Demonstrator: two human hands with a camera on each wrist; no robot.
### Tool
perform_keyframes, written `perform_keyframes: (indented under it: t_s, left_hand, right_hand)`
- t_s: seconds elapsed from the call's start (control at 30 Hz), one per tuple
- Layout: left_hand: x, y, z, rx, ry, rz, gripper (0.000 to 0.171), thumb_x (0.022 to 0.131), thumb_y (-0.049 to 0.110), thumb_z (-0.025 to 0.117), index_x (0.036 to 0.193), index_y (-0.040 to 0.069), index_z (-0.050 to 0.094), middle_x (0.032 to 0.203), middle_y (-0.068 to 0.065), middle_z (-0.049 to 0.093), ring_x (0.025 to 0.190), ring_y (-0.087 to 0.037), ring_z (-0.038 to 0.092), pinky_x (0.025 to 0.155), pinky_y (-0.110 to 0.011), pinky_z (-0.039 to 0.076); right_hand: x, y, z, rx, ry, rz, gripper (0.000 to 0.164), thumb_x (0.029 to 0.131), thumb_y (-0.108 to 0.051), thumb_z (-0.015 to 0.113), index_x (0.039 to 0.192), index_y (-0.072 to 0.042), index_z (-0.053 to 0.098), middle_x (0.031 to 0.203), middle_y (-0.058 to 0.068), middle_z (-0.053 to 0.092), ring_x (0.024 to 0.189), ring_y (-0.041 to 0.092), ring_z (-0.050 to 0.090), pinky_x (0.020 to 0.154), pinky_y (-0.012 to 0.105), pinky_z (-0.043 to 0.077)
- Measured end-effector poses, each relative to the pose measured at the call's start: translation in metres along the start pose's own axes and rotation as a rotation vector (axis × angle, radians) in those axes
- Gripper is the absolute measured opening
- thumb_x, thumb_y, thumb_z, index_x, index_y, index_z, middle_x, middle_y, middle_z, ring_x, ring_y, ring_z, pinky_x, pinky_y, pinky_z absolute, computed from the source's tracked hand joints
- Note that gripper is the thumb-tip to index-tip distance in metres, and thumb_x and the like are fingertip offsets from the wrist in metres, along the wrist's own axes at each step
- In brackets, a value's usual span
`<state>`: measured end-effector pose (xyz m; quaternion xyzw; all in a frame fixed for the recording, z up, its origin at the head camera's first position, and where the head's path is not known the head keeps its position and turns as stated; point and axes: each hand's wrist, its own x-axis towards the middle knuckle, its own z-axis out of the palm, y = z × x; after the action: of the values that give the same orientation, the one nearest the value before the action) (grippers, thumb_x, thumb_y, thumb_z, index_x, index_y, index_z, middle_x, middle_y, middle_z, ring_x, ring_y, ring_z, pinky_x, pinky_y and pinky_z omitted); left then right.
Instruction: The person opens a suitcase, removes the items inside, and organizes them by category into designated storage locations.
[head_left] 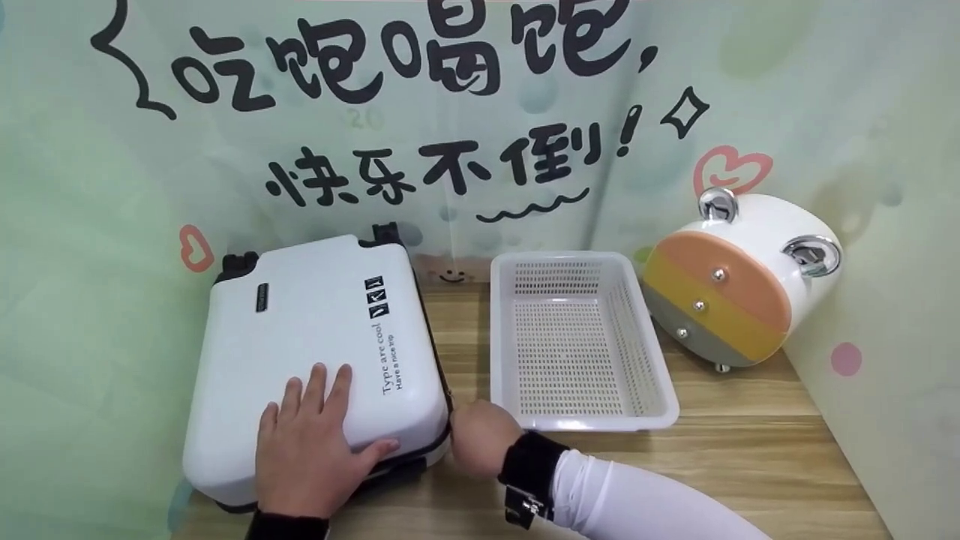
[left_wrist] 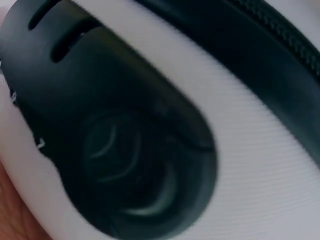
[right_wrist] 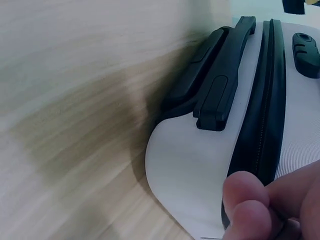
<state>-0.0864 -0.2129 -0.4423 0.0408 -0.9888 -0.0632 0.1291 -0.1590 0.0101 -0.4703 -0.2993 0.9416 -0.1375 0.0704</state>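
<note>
A white hard-shell suitcase [head_left: 315, 322] with black trim lies flat on the left of the table. My left hand [head_left: 304, 442] rests palm down on its lid near the front edge, fingers straight and spread. At the front right corner is my right hand [head_left: 484, 439], its fingers curled. The right wrist view has its thumb and fingers pinching the zipper pull [right_wrist: 287, 230], mostly hidden, on the black zipper [right_wrist: 262, 130]. A black carry handle [right_wrist: 225, 80] runs along the same side. The black combination lock [left_wrist: 145, 150] fills much of the left wrist view.
Right of the suitcase stands a white perforated plastic basket [head_left: 585, 424]. Behind it to the right is a white rounded box [head_left: 757, 214] with a pink, yellow and grey striped front and silver knobs. A printed cloth backdrop [head_left: 450, 120] rises behind the wooden table [head_left: 787, 465].
</note>
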Motion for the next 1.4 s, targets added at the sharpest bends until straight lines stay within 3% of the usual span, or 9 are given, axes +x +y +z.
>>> perform_keyframes:
  t_s: [0.1,0.23,0.4,0.5,0.6,0.73,1.0,1.17,1.4]
  left_hand:
    - [-0.001,0.003,-0.004,0.005,-0.028,-0.008,0.117,0.072,0.081,0.076,0.161,0.013,0.042,0.163,-0.025,0.042,0.147,-0.051,0.039,0.114,-0.075,0.032]
    - [0.002,-0.005,-0.020,-0.066,-0.135,-0.019,0.123,0.074,0.082,0.074,0.166,0.013,0.032,0.167,-0.027,0.034,0.151,-0.053,0.033,0.118,-0.074,0.029]
    - [0.006,-0.050,-0.039,-0.135,-0.256,-0.097,0.134,0.070,0.094,0.065,0.167,0.009,0.025,0.169,-0.037,0.017,0.151,-0.063,0.019,0.112,-0.083,0.026]
    - [0.004,-0.076,-0.038,-0.109,-0.286,-0.148,0.136,0.070,0.096,0.061,0.166,0.008,0.025,0.169,-0.038,0.012,0.147,-0.069,0.012,0.102,-0.088,0.030]
    - [0.000,-0.086,-0.032,-0.105,-0.287,-0.173,0.133,0.072,0.095,0.061,0.167,0.009,0.025,0.170,-0.035,0.012,0.146,-0.069,0.011,0.095,-0.087,0.039]
    - [-0.003,-0.086,-0.029,-0.090,-0.270,-0.180,0.133,0.073,0.095,0.060,0.167,0.008,0.025,0.171,-0.034,0.013,0.146,-0.069,0.012,0.090,-0.086,0.043]
    - [-0.013,-0.079,-0.031,-0.085,-0.227,-0.182,0.139,0.069,0.099,0.058,0.166,0.006,0.025,0.172,-0.030,0.017,0.144,-0.069,0.016,0.084,-0.086,0.044]
    - [-0.018,-0.073,-0.029,-0.090,-0.186,-0.189,0.139,0.068,0.100,0.058,0.166,0.007,0.027,0.172,-0.027,0.020,0.144,-0.067,0.017,0.083,-0.087,0.043]
    - [-0.022,-0.053,-0.026,-0.091,-0.199,-0.268,0.145,0.062,0.105,0.053,0.166,0.008,0.026,0.172,-0.026,0.020,0.145,-0.067,0.016,0.085,-0.087,0.043]
  right_hand:
    - [0.000,0.001,0.001,0.001,0.017,0.008,0.032,0.073,-0.015,0.074,0.058,-0.019,0.046,0.056,-0.005,0.053,0.051,0.014,0.049,0.046,0.029,0.044]
    - [0.001,0.000,0.000,-0.007,0.028,0.026,0.034,0.075,-0.013,0.074,0.058,-0.019,0.045,0.055,-0.005,0.052,0.050,0.014,0.048,0.046,0.029,0.044]
    - [0.002,0.002,-0.002,-0.026,0.022,0.014,0.033,0.077,-0.016,0.077,0.060,-0.018,0.049,0.058,-0.004,0.056,0.052,0.014,0.051,0.048,0.030,0.048]
    - [0.002,0.003,0.000,-0.016,0.023,-0.005,0.027,0.083,-0.020,0.079,0.066,-0.016,0.058,0.063,-0.003,0.062,0.055,0.014,0.054,0.051,0.029,0.050]
    - [0.001,0.006,0.003,-0.001,0.020,-0.008,0.020,0.085,-0.023,0.081,0.074,-0.015,0.067,0.069,-0.003,0.067,0.058,0.013,0.056,0.054,0.027,0.051]
    - [0.002,0.007,0.005,-0.013,0.013,-0.004,0.017,0.085,-0.025,0.083,0.080,-0.014,0.071,0.072,-0.003,0.069,0.059,0.013,0.058,0.056,0.027,0.053]
    - [0.005,0.008,0.005,-0.023,0.016,0.018,0.021,0.096,-0.028,0.076,0.084,-0.012,0.074,0.075,0.002,0.074,0.066,0.021,0.071,0.061,0.033,0.060]
    - [0.003,0.014,0.003,-0.081,0.045,-0.037,0.019,0.092,-0.026,0.079,0.079,-0.014,0.071,0.073,0.002,0.074,0.068,0.022,0.071,0.062,0.035,0.060]
    - [-0.002,0.020,0.002,-0.074,0.065,0.013,0.013,0.085,-0.011,0.078,0.077,-0.011,0.068,0.073,0.005,0.072,0.067,0.025,0.070,0.059,0.036,0.060]
